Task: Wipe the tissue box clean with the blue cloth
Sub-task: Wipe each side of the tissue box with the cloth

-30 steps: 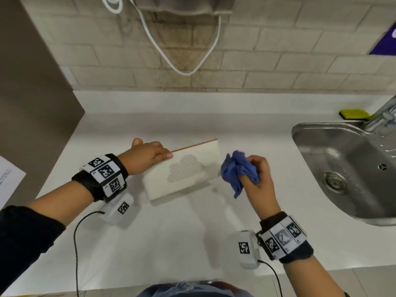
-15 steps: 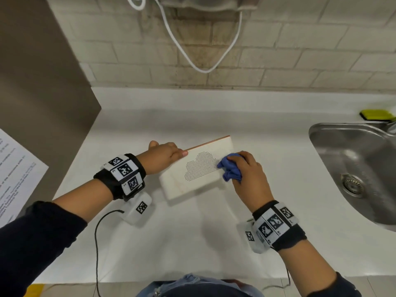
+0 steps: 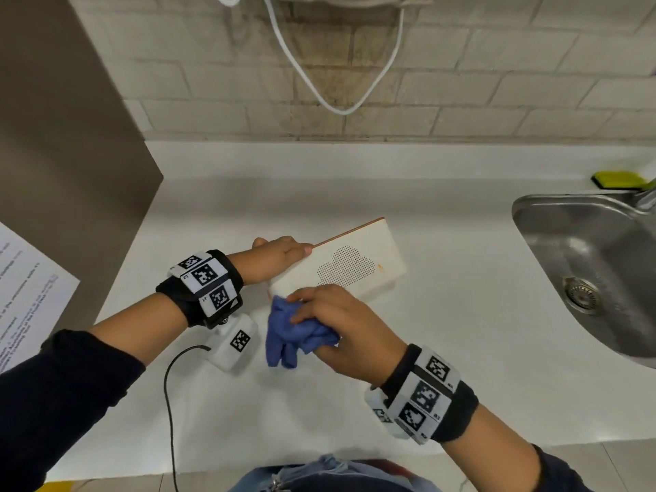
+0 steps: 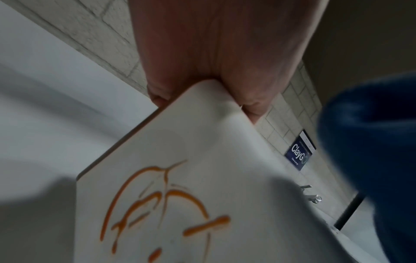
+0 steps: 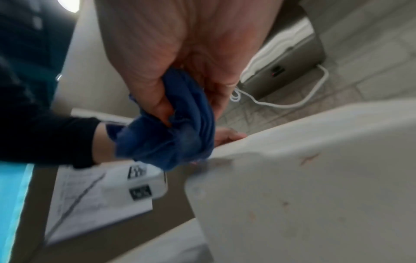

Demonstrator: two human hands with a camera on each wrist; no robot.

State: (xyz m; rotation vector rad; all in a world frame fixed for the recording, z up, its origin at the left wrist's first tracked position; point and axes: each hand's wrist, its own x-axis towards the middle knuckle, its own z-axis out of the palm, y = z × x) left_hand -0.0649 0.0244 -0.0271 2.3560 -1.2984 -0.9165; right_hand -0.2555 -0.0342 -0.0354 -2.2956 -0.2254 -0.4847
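Right hand (image 3: pixel 349 323) bunches the blue cloth (image 3: pixel 296 330) at the tissue box's (image 3: pixel 358 266) 7 o'clock corner; left hand (image 3: pixel 275 259) grips its 9 o'clock end. Risk: loose cloth tail drags orange smears around (end face is streaked), or the box slips. Box is white, dotted cloud on top, mid-desk (image 3: pixel 408 385), tilted.

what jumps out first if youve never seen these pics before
The blue cloth bunched in the right hand at the near-left corner of the white tissue box, mid-counter. The left hand grips the box's left end, and the left wrist view shows orange smears across that end face. A steel sink sits at the right.
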